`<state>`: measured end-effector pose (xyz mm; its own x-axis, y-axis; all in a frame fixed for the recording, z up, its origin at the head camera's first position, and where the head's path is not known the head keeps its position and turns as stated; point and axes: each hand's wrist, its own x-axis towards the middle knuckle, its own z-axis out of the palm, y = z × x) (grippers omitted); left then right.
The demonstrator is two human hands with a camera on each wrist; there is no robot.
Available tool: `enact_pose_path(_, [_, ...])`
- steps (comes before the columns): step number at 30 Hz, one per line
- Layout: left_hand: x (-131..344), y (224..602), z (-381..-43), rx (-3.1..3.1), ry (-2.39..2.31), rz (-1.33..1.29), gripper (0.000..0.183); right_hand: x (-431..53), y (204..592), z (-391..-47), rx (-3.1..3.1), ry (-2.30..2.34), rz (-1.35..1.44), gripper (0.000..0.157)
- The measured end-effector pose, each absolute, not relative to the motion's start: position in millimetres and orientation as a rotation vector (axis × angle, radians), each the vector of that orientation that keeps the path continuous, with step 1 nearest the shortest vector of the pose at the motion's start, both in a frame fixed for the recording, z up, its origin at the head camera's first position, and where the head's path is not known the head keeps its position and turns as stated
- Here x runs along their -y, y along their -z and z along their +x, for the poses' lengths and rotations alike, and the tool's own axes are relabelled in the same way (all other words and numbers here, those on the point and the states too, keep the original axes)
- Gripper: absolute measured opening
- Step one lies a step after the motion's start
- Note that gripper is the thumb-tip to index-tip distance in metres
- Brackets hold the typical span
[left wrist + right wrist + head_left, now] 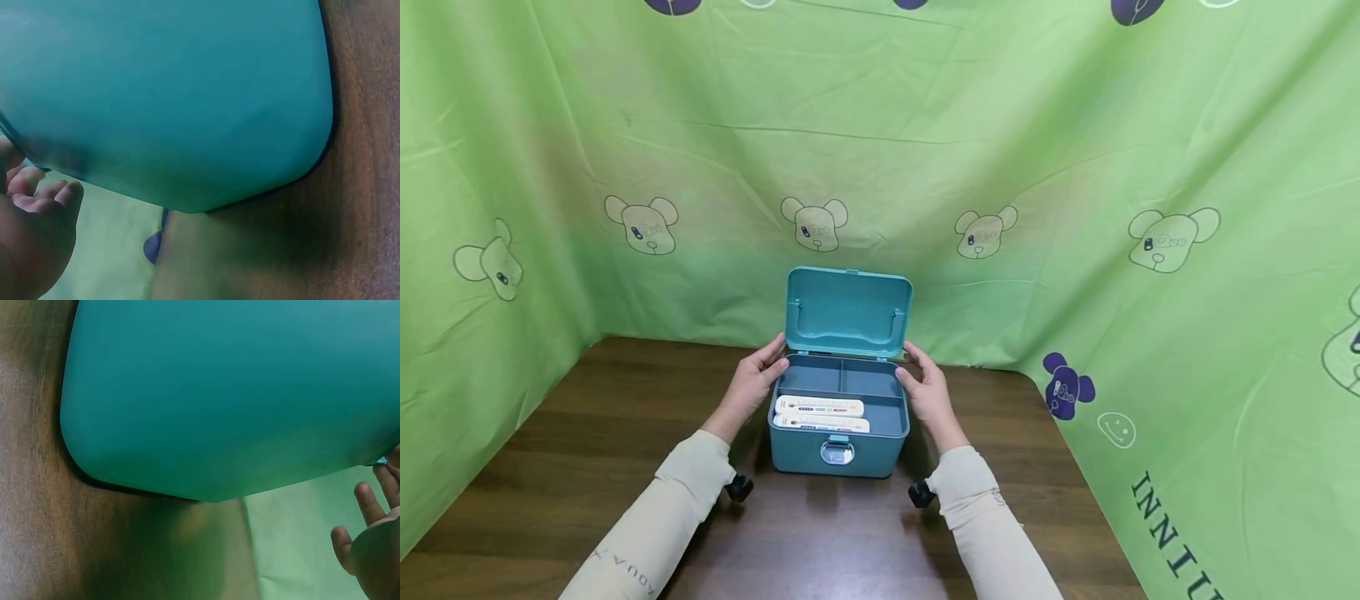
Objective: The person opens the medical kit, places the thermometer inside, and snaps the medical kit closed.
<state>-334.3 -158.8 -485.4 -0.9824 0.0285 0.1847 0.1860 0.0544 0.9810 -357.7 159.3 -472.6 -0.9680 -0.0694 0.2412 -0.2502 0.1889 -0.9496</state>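
A teal storage box (842,454) stands on the table with its lid (850,310) raised and leaning back. Two white, flat thermometers, the rear one (820,406) and the front one (822,423), lie side by side in the long front compartment. Behind them are two smaller compartments. My left hand (752,383) touches the box's upper left rear corner, thumb at the rim and fingers toward the lid's hinge. At the opposite corner, my right hand (931,393) touches the rim in much the same way, its fingers (369,503) loosely spread. Both wrist views show the box's side walls.
A clear-looking latch (837,452) sits on the box's front. Brown wood-grain table (820,550) surrounds the box. Green cloth (887,167) printed with bear heads hangs behind and on both sides, close behind the lid.
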Motion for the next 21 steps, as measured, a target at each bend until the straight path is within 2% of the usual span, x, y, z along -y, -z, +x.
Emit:
enact_pose_path(8, [156.5,482.5,-329.9,2.18,2.033,-0.187,0.057,-161.3,476.2,-356.9,2.288,-1.698,0.336,0.05])
enact_pose_path(21, [159.3,483.9,-328.1,2.174,1.904,-0.183,0.06,-163.8,476.8,-355.8,2.272,-1.481,0.347,0.056])
